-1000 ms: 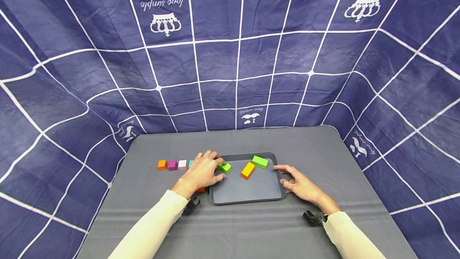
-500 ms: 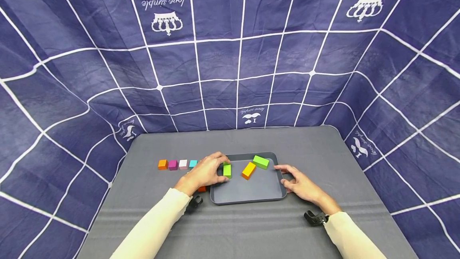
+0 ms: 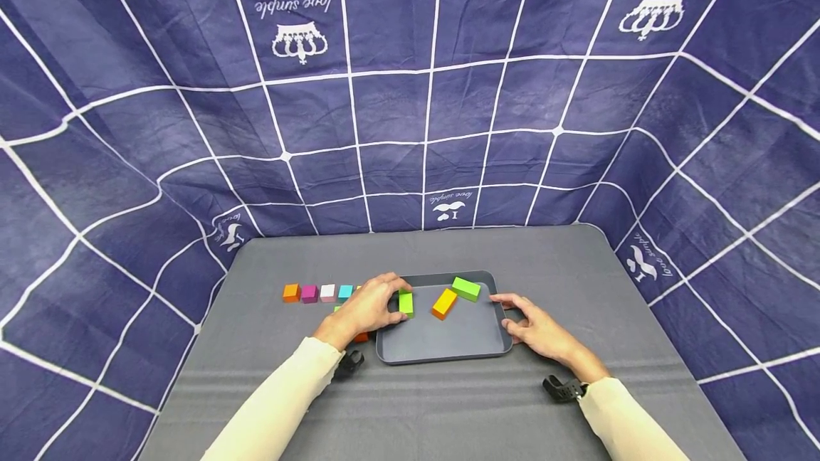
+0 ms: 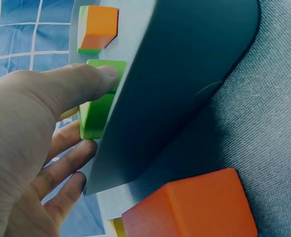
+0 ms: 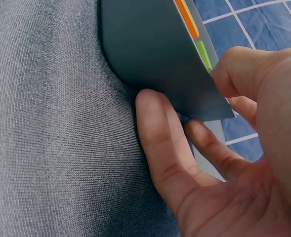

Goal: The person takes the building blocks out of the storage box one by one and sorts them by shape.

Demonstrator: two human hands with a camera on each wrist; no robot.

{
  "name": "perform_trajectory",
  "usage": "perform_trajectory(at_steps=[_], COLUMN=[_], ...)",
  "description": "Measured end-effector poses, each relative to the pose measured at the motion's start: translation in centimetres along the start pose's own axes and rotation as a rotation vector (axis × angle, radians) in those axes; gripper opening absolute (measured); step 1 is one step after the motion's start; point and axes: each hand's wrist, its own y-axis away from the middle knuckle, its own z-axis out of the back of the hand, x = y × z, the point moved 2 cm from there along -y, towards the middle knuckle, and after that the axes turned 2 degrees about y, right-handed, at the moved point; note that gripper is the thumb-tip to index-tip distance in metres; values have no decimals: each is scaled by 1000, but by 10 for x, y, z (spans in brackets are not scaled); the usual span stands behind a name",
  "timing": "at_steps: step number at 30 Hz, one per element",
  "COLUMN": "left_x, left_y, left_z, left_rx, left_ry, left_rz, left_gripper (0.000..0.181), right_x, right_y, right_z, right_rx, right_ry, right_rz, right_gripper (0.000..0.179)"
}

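My left hand (image 3: pixel 371 304) pinches a green block (image 3: pixel 406 304) just inside the left wall of a shallow grey tray (image 3: pixel 442 347). In the left wrist view the thumb lies on this green block (image 4: pixel 98 113), and a seam shows across its green face; whether it is two pieces I cannot tell. Other fingers spread below it. My right hand (image 3: pixel 538 329) holds the tray's right rim, with digits on both sides of the wall (image 5: pixel 155 64). Inside the tray lie a yellow-topped orange block (image 3: pixel 445 304) and another green block (image 3: pixel 466 289).
Left of the tray stands a row of small cubes: orange (image 3: pixel 291 293), purple (image 3: pixel 310 294), white (image 3: pixel 328 293) and cyan (image 3: pixel 346 293). An orange-red block (image 4: pixel 209 207) sits close outside the tray's left wall, partly hidden by my left arm. Patterned blue cloth (image 3: pixel 397 105) surrounds the grey table.
The green block under my left hand has turned from a slant to lie along the tray's left wall, and the fingers have shifted with it. My right hand stays at the rim.
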Motion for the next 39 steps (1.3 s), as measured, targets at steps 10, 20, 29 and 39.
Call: perform_trajectory(at_steps=[10, 20, 29, 39], left_x=[-2, 0, -1, 10], left_y=[4, 12, 26, 45], left_z=[6, 11, 22, 32], left_rx=[-33, -52, -109, -153], left_ry=[38, 20, -37, -67], left_rz=[11, 7, 5, 1], left_gripper=[53, 53, 53, 52], right_x=[0, 3, 4, 4], right_y=[1, 2, 1, 1], right_z=[0, -2, -1, -1], right_rx=[-2, -12, -3, -10], right_ry=[-8, 2, 0, 49], right_rz=[0, -2, -8, 8], right_gripper=[57, 56, 57, 54])
